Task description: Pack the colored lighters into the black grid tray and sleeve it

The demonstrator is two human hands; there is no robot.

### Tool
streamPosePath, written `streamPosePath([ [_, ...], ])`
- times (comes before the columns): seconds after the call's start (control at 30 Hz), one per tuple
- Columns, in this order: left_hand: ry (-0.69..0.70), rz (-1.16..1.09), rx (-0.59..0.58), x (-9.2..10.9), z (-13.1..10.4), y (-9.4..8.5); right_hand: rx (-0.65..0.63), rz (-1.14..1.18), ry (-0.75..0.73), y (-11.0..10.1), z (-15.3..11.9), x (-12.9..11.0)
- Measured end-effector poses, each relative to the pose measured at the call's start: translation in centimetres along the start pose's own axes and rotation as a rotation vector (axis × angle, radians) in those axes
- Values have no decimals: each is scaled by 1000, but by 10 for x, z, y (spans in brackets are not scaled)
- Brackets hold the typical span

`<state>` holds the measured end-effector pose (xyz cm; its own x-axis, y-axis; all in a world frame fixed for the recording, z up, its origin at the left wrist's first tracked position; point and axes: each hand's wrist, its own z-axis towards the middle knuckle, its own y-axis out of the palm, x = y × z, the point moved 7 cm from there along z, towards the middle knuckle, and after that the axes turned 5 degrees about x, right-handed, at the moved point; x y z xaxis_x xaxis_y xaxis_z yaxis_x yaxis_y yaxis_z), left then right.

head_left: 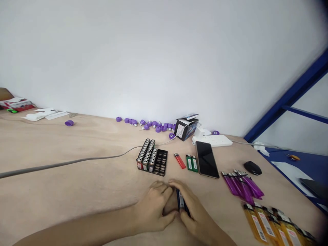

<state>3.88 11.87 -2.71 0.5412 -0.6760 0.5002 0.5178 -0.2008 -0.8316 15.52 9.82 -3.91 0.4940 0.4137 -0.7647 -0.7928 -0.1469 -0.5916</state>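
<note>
My right hand [193, 212] is wrapped around a dark blue lighter [181, 201] with a white label, low over the table. My left hand [155, 206] is just to its left, fingers bent and thumb apart, with a gap between them. Its thumb tip reaches close to the lighter; whether it touches, I cannot tell. Beyond the hands stands a black lighter tray [161, 163], its left rows filled with upright lighters [146, 153] and its right slots bare. Right of the tray lie a red lighter [179, 161] and two green lighters [192, 163].
A phone [207, 159] and a black mouse [253, 168] lie to the right. Purple lighters [242, 186] and yellow lighters [271, 222] are piled at the right. Near the wall are purple caps [153, 123], a black box [186, 128] and a power strip [216, 140]. A grey cable [77, 161] crosses the left.
</note>
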Motion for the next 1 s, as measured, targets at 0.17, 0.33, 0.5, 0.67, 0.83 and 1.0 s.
streamPosePath([
  [0.17,-3,19,-30,0,0,1,-51,35,38,-1,-5,6],
  [0.33,-16,18,-14,0,1,1,-41,35,35,-2,-5,7],
  [0.5,-56,25,-38,1,5,2,-12,26,74,-2,-4,8],
  [0.67,-37,8,-84,-2,11,2,-20,-5,96,0,-5,11],
  [0.83,-18,-19,-73,-5,11,1,26,38,98,-3,-3,10],
  [1.0,23,-66,-30,-3,8,-1,86,136,178,-6,3,11],
])
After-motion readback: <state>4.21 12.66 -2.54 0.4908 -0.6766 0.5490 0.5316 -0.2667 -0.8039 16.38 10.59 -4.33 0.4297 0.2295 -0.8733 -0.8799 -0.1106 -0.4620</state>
